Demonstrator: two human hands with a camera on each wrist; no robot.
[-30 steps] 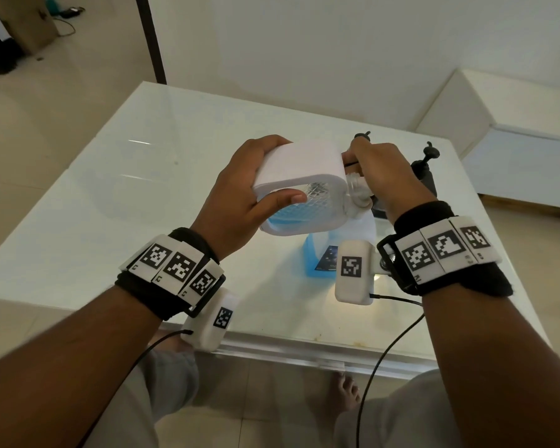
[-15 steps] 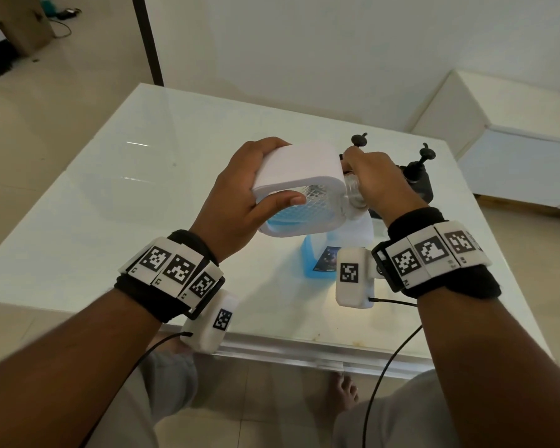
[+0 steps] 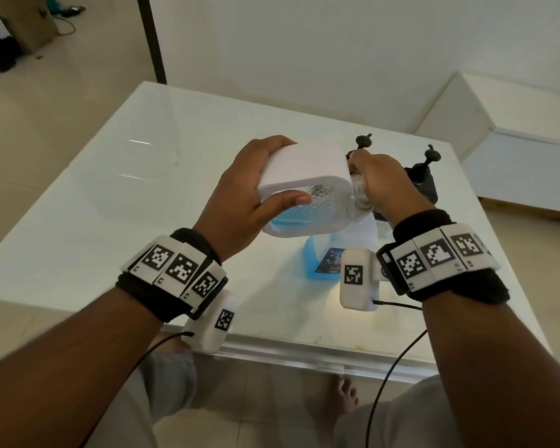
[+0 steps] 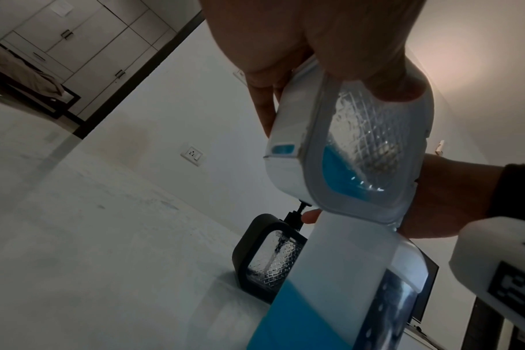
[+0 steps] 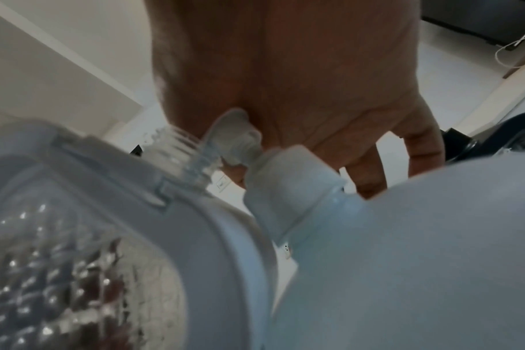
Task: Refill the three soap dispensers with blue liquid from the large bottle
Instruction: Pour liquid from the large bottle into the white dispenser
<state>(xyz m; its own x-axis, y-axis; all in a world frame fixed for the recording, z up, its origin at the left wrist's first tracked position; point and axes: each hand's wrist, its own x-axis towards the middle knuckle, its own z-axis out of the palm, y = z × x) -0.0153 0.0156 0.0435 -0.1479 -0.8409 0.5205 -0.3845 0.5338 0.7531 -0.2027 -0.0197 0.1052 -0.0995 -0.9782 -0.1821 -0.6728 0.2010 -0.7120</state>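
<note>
L hand (image 3: 240, 202) grips the white soap dispenser (image 3: 304, 171) in the air above the table (image 3: 143, 205), thumb across the clear quilted window, fingers wrapped over the far side. The dispenser lies on its side. Its long axis runs roughly L–R, base in the L palm and neck toward the R hand (image 3: 382, 182).

R wrist view shows the threaded neck (image 5: 183, 151) bare, w/ no pump on it. Some blue liquid pools along the low side, so it's only part full.

R hand sits right at the neck, knuckles up and fingers bent down over the opening in the head view. Can't tell whether it pinches anything: the palm hides the fingertips, and the R wrist view is too blurred.

Large bottle (image 3: 320, 257) stands upright on the table directly below the dispenser and R hand, just beside the R wrist cam. It's blue in the lower part, w/ its white cap (image 5: 294, 184) close to the dispenser neck.

Two black dispensers (image 3: 424, 182) stand behind the R hand w/ pumps on. The one seen from the L wrist looks about empty.

Judgement: the R hand is nearer the bottle, so the pour prob falls to it. That needs the dispenser turned neck-up first, as a sideways mouth would spill.
</note>
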